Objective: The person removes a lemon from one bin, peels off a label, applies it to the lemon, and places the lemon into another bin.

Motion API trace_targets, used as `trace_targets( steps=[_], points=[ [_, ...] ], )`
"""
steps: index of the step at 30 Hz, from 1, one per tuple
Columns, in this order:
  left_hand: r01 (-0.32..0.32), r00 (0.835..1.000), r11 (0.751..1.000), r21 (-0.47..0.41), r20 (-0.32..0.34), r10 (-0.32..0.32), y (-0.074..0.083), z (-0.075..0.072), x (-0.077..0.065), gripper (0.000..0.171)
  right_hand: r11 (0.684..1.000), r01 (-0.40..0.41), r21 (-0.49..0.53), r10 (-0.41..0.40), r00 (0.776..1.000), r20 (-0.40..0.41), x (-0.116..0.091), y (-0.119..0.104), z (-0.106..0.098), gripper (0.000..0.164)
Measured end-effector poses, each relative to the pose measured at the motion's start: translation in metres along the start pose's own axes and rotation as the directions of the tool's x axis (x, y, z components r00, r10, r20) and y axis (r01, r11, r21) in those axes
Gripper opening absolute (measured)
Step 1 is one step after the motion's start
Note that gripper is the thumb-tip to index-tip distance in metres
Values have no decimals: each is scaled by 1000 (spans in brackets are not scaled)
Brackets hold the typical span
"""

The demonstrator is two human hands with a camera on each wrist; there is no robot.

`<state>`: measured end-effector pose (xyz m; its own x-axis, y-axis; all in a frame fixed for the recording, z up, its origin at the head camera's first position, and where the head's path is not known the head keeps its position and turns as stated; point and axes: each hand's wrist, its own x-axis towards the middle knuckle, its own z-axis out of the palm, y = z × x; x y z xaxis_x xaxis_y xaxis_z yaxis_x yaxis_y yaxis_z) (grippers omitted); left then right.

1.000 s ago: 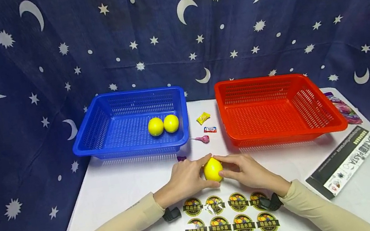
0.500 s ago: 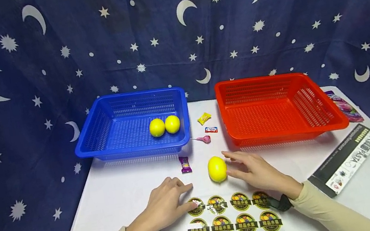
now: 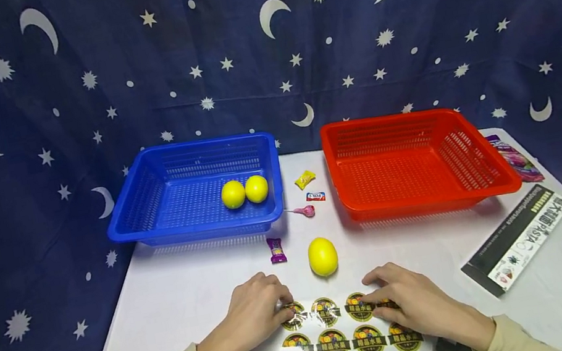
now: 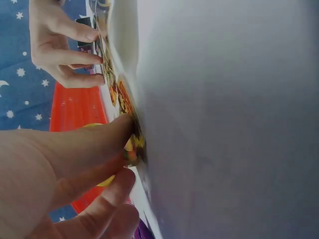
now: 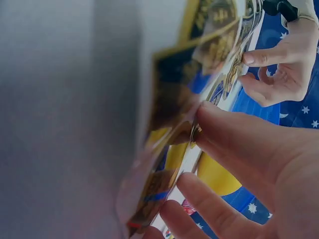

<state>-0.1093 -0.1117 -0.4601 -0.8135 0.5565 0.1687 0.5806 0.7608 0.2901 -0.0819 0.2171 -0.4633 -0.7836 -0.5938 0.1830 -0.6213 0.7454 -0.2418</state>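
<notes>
A clear sheet of round fruit stickers [image 3: 333, 345] lies on the white table in front of me. My left hand [image 3: 252, 315] pinches its upper left corner between thumb [image 4: 122, 127] and index finger. On the upper right stickers rests my right hand [image 3: 413, 303], its thumb [image 5: 212, 114] and index fingertips touching the sheet and the other fingers spread loosely. In the right wrist view the sheet looks bent near these fingertips. Just beyond the sheet stands a yellow lemon [image 3: 323, 257], with neither hand on it.
A blue basket [image 3: 194, 228] with two yellow fruits [image 3: 245, 192] stands back left, a red basket [image 3: 426, 200] back right. Between them lie a yellow-wrapped candy [image 3: 305, 180], a small red-and-white packet [image 3: 315, 196] and a lollipop [image 3: 308, 211]. A purple candy [image 3: 276, 250] and a pasta box [image 3: 518, 240] lie nearer.
Both hands have let go of the lemon, which stays on the table. The left hand moved left and down to the sheet's corner; the right hand drew back onto the upper right stickers.
</notes>
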Motion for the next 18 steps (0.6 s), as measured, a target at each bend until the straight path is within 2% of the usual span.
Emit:
trace_targets(
  steps=[2, 4, 6, 8, 10, 13, 16, 18],
  points=[
    [-2, 1000, 1000, -18, 5, 2, 1, -1, 0, 15, 1000, 0, -9, -1, 1000, -12, 0, -1, 1, 28],
    [3, 999, 998, -62, 36, -1, 1, -3, 1, 19, 1000, -3, -12, 2, 1000, -16, 0, -2, 1, 28],
    [20, 996, 990, -140, 84, -9, 1, -9, 2, 22, 1000, -4, -10, 4, 1000, -18, 0, -3, 2, 28],
    [53, 991, 968, -246, 130, -21, -2, -17, 4, 22, 1000, -4, -11, 4, 1000, -17, 0, -3, 2, 28],
    [89, 988, 924, -372, 153, -34, -5, -27, 10, 19, 1000, -3, -11, 3, 1000, -12, 1, -4, 1, 28],
    [113, 990, 838, -534, 128, -51, -8, -38, 25, 13, 1000, -12, 0, 12, 1000, 9, 3, -3, -2, 28],
    [123, 992, 755, -644, 102, -75, -7, -40, 48, 7, 999, -31, 28, 32, 999, -18, 9, -1, -6, 29],
    [130, 991, 714, -688, 97, -88, -4, -36, 64, 7, 997, -43, 57, 48, 996, -79, 16, 2, -8, 33]
  ],
)
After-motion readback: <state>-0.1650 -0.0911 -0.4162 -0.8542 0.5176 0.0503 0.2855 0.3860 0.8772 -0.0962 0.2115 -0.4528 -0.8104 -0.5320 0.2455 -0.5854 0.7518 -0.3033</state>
